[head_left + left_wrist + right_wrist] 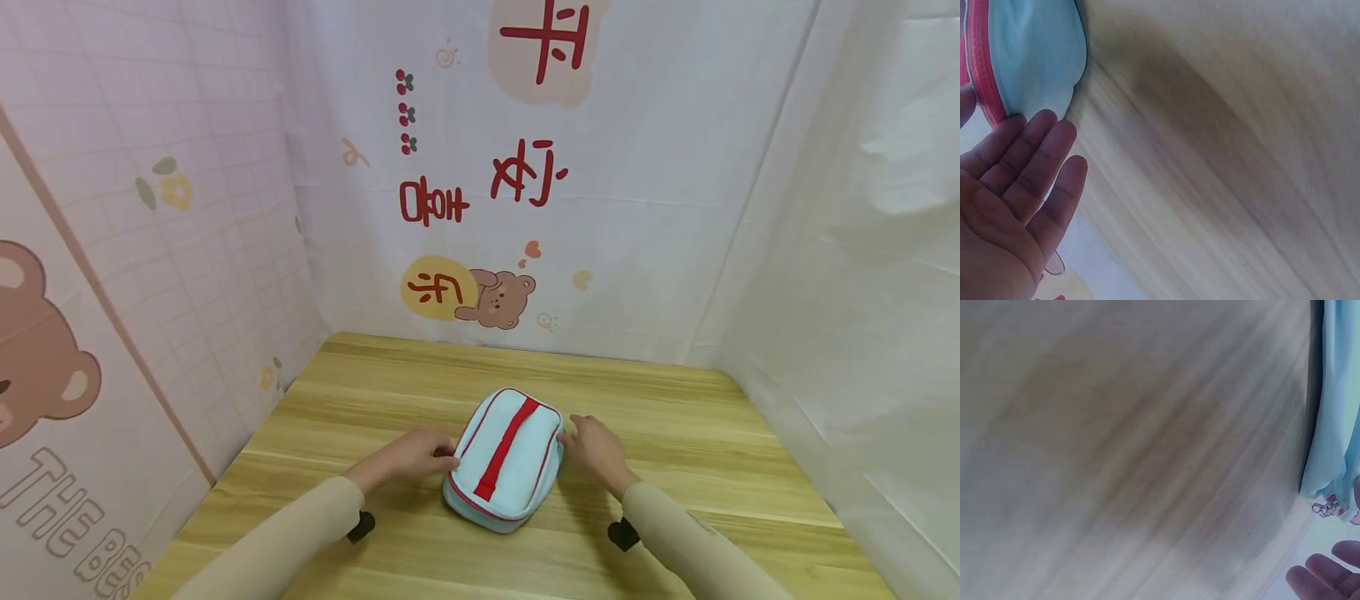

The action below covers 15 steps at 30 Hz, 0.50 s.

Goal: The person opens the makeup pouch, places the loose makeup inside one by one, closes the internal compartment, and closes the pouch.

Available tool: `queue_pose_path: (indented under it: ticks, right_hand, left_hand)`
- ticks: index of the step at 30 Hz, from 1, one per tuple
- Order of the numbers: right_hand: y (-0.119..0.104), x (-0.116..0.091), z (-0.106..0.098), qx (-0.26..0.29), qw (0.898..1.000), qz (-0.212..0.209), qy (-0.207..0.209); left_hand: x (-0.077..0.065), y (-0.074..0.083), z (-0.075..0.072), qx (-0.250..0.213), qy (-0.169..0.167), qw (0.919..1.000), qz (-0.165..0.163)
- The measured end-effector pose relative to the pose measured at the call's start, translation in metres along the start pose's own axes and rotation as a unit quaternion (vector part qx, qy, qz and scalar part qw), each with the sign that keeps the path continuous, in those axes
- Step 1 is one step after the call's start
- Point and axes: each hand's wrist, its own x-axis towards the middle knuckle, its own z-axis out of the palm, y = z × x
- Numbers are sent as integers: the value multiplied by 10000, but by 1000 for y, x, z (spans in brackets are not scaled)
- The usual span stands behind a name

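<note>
A light-blue zippered pouch (480, 442) with red piping and a red strap (504, 450) along its top lies tilted on the wooden table. At its left side is my left hand (411, 455), thumb over the edge of the top. The left wrist view shows that hand's fingers (1054, 140) extended, fingertips right at the red zipper band (982, 62). My right hand (596, 450) is at the pouch's right side, fingers relaxed, one fingertip at its edge. A small metal zipper pull (1325, 507) hangs close to the right hand's fingertips in the right wrist view.
The wooden table (360, 375) meets a white printed curtain (637, 250) at the back, with more curtain at both sides. Dark wrist devices (362, 527) show below the beige sleeves (292, 542).
</note>
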Motion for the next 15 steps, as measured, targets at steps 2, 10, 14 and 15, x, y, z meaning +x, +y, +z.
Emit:
queue_pose_path:
  ticks: [2, 10, 14, 15]
  right_hand:
    - [-1, 2, 0, -42, 10000, 13, 9]
    - [-4, 9, 0, -69, 9999, 37, 104]
    - [-4, 13, 1, -111, 9998, 53, 156]
    - [-4, 14, 1, -109, 9998, 48, 156]
  left_hand:
    - [-2, 4, 2, -32, -37, 9999, 94]
    - [-5, 19, 9, -171, -264, 9987, 392]
    - [-5, 21, 14, -249, -428, 9979, 429]
    - [-5, 21, 15, -254, -463, 9977, 422]
